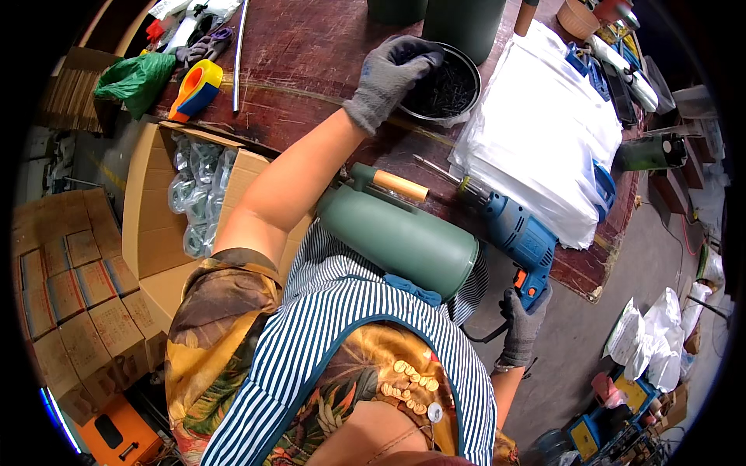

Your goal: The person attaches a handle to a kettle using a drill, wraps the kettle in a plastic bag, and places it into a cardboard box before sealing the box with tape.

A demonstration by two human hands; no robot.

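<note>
My left hand, in a grey glove, is over the near-left side of a round metal bowl of small black screws. Its fingers are bent and drawn together at the rim; what they pinch, if anything, is hidden. My right hand, also gloved, grips the handle of a blue power drill. The drill's long bit points up and left, over the table edge. Across my lap lies a green cylindrical jug on its side, a light wooden handle along its far side.
Stacked white bags cover the table's right part. Green cylinders stand behind the bowl. An open carton with clear plastic-wrapped parts is at left, near a roll of yellow tape and a metal rod. Closed cartons are stacked lower left.
</note>
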